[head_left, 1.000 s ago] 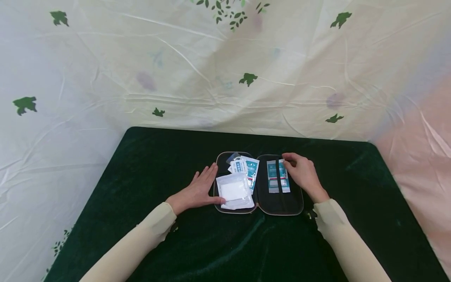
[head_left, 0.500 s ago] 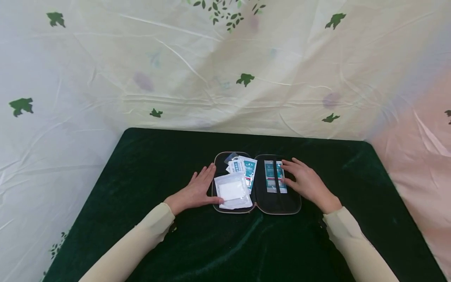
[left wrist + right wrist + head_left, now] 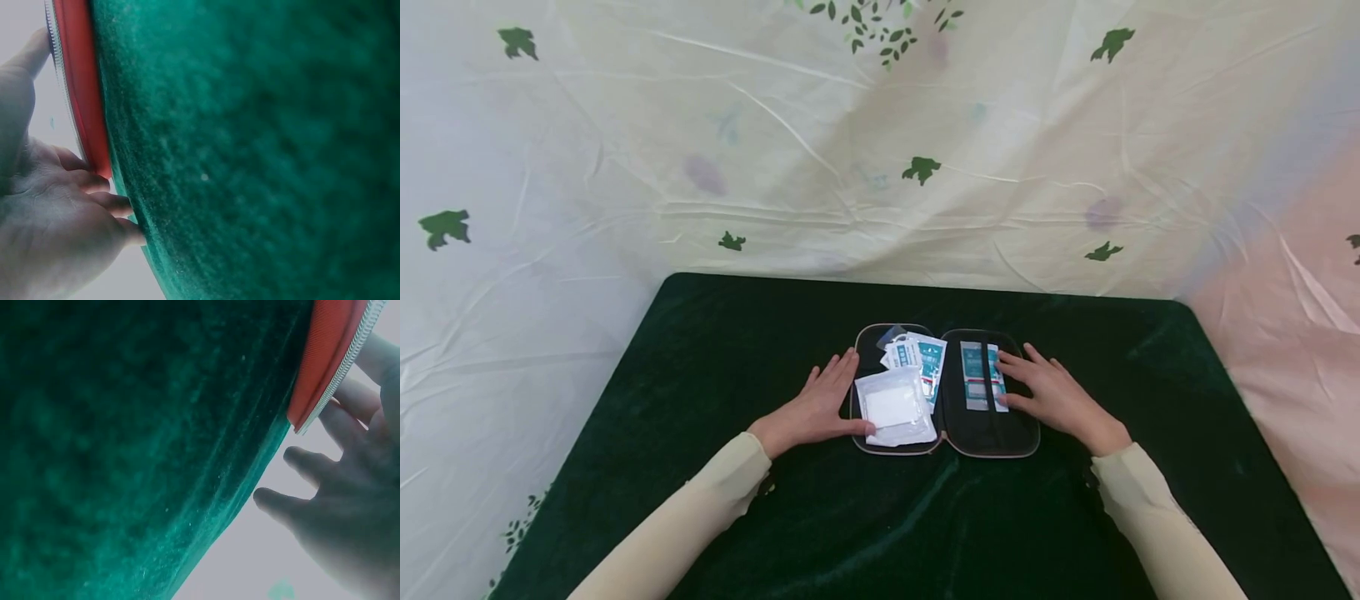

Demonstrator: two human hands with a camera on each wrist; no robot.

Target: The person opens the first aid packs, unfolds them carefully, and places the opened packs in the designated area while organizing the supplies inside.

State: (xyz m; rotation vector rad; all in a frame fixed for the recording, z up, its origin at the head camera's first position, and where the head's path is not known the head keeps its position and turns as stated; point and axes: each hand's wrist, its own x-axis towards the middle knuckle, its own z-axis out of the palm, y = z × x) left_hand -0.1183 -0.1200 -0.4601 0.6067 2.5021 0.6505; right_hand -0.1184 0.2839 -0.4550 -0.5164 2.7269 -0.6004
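A zippered case (image 3: 1018, 437) lies unfolded on the green cloth, black inside; the wrist views show its red outside (image 3: 81, 81). My left hand (image 3: 811, 414) rests at its left edge, fingers extended, thumb at the corner of a white gauze packet (image 3: 895, 408). Behind that packet lie several blue-and-white sachets (image 3: 932, 358) and a small clear bag (image 3: 891, 336). In the right half, a blue-and-white packet (image 3: 975, 375) sits under a black elastic strap (image 3: 988, 379). My right hand (image 3: 1056, 396) reaches over the case's right edge, its fingertips and thumb at the packet's right side.
Dark green velvet cloth (image 3: 737, 333) covers the table around the case. Behind the table hangs a pale curtain (image 3: 820, 167) printed with green birds and leaves; a pinkish stretch (image 3: 1300, 317) is at the right.
My right hand has shifted from the packet's upper right corner down along its right side, fingers spreading. The left hand stays at the case's left edge.
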